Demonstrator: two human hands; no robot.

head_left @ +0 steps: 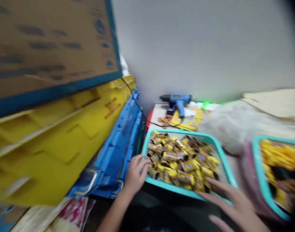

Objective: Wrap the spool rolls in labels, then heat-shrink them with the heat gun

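A teal plastic basket (171,188) holds a heap of small yellow-and-black cylindrical packets (181,164). The picture is too blurred to read them. My left hand (136,172) rests at the basket's left rim, its fingers spread and touching the nearest packets. Along the front right rim lies my right hand (231,201), fingers apart and reaching over the edge onto the pile. Neither hand visibly holds anything. A second teal basket (260,170) at the right edge holds more yellow items (280,164), partly cut off by the frame.
A blue glue gun (176,103) stands behind the basket on a yellow package (187,117). A white plastic bag (229,125) bulges to the right. Stacked yellow crates (57,141) and blue crates (118,148) rise on the left, beneath a cardboard sheet (50,42).
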